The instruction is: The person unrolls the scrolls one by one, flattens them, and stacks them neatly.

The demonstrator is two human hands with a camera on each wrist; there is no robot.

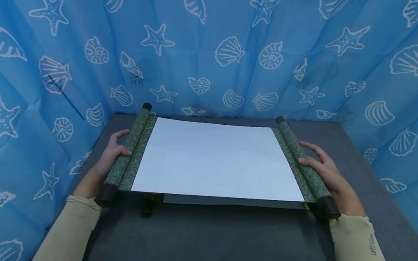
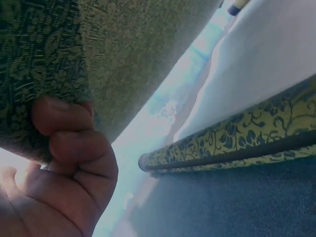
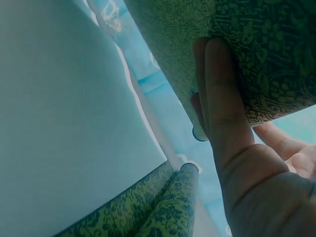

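A partly unrolled hanging scroll [image 1: 221, 160] with a white sheet and green patterned borders is held up above the table. My left hand [image 1: 107, 157] grips its left roller [image 1: 129, 148], thumb on top and fingers curled underneath in the left wrist view. On the other side, my right hand [image 1: 326, 172] holds the right roller [image 1: 304, 166], with fingers reaching under it in the right wrist view. Dark knobs cap both rollers. Beneath lies a second scroll with yellow-green floral borders [image 2: 237, 133] and a pale sheet [image 3: 74, 108]; from above the raised scroll mostly hides it.
A dark grey cloth covers the table [image 1: 214, 238]. Blue curtains [image 1: 210, 35] printed with white shells and starfish hang behind and along both sides. One knob of the lower scroll [image 1: 147, 208] shows below the raised one.
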